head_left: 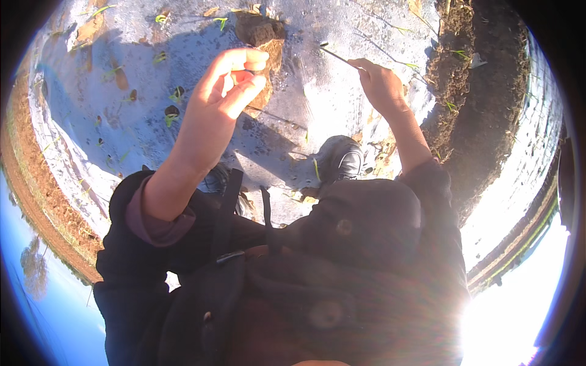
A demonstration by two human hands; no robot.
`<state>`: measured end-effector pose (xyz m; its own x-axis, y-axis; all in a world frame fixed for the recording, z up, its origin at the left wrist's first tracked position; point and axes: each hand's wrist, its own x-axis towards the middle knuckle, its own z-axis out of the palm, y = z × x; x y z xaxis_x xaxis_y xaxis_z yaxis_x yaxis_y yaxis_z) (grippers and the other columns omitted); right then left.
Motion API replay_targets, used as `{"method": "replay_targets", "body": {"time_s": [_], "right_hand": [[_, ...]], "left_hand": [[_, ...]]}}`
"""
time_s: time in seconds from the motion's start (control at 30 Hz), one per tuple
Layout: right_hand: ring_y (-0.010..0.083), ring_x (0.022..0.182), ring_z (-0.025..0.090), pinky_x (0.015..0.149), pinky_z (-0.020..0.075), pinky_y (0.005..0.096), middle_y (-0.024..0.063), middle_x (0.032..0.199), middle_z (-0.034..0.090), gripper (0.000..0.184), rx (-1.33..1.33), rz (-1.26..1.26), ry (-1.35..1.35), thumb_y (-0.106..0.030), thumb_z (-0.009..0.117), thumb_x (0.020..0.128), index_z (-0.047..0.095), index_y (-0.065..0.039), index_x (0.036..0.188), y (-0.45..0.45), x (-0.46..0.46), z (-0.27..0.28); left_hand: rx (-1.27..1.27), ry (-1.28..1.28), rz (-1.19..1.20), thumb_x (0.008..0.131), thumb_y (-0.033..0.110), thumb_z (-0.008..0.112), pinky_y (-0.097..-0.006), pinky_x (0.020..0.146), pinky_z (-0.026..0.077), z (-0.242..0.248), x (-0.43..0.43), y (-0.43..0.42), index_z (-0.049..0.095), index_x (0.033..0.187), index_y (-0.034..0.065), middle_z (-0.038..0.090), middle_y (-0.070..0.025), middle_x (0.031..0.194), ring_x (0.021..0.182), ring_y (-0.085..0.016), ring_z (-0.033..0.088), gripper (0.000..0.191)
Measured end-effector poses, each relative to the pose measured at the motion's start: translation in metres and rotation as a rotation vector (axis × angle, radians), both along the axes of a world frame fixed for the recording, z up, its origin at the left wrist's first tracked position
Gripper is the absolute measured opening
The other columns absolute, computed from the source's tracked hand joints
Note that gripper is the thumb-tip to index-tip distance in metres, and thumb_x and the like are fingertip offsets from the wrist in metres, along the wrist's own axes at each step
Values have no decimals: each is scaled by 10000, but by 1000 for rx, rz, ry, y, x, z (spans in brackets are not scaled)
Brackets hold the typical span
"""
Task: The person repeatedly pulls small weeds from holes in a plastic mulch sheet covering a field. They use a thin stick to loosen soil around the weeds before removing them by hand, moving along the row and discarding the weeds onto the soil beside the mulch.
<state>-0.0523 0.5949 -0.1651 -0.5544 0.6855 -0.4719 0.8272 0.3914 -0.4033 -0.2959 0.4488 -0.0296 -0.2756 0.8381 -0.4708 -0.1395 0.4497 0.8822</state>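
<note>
My left hand (226,87) hovers over the plastic mulch film (293,18), its fingers curled and the thumb a little apart from them. Nothing shows between the fingertips. Behind that hand, a torn opening with bare brown soil (270,41) breaks the film. My right hand (379,84) grips a thin dark rod (336,56), which points up and to the left. A short dark crosspiece or bent end shows at the rod's tip, too small to make out. Small green seedlings (172,120) stand in round holes in the film left of my left hand.
A dark shoe (343,158) rests on the film between my arms; the other shoe (215,178) is partly covered by my left forearm. A soil furrow (480,91) runs along the right, with another film-covered bed (540,114) beyond it. Strong sun glares from the lower right.
</note>
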Motion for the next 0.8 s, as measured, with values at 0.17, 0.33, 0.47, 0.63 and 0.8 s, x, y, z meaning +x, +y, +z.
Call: {"method": "replay_targets", "body": {"time_s": [0.17,0.33,0.47,0.63,0.8], "right_hand": [[283,741,638,688,489,392,93,791,660,257,10,60,30,-186,482,910,617,-244,1121,-14,11,-7],[283,736,634,681,482,391,99,792,659,249,89,18,-9,-192,496,907,616,-249,1118,-14,24,-17],[287,751,631,679,476,394,115,799,654,249,19,-126,-1,-196,499,906,612,-258,1119,-12,30,-12],[264,682,622,631,471,365,111,724,631,251,25,-210,19,-193,504,909,613,-255,1126,-18,18,-4],[273,733,649,638,493,360,102,821,668,236,-50,-184,107,-174,506,899,627,-214,1098,-26,10,5]], "left_hand": [[-16,-39,-22,880,116,516,-253,834,374,-2,4,2,536,1154,46,544,-16,1052,907,-91,477,283],[-18,-31,-18,880,108,510,-246,826,369,-2,5,4,530,1163,41,538,-12,1031,896,-85,473,291],[-24,-37,-24,881,100,506,-243,826,369,-1,5,4,530,1166,45,537,-12,1037,889,-84,473,291],[-48,-53,-36,880,96,505,-243,827,373,2,4,5,532,1167,53,535,-12,1053,887,-82,473,291],[-3,-35,-25,876,64,534,-234,771,392,0,4,5,533,1152,57,537,-7,1000,846,-80,478,275]]}}
